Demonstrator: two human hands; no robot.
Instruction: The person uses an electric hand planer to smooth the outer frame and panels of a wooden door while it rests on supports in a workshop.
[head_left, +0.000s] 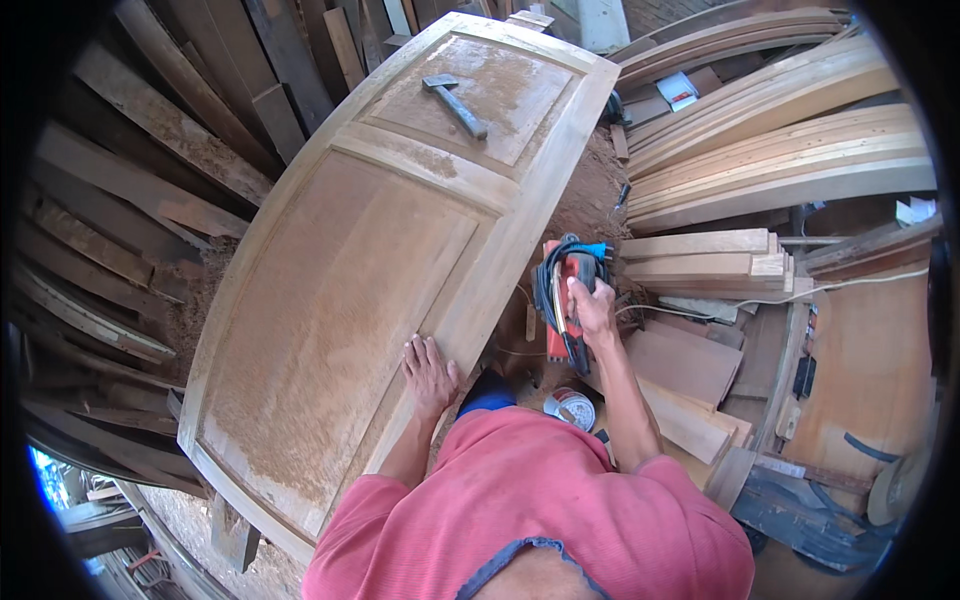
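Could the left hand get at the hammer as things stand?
Probably, with a forward lean: the left hand rests empty on the panelled door, and nothing stands between it and the hammer.

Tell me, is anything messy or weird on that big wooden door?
Yes: brown dust, probably sawdust, is scattered in patches over the door, so it looks messy. A hammer also lies slantwise on the far panel, as if left there.

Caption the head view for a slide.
Left hand on a dusty, panelled wooden door, right hand gripping a red-and-black handheld power tool with dark cord coiled around it.
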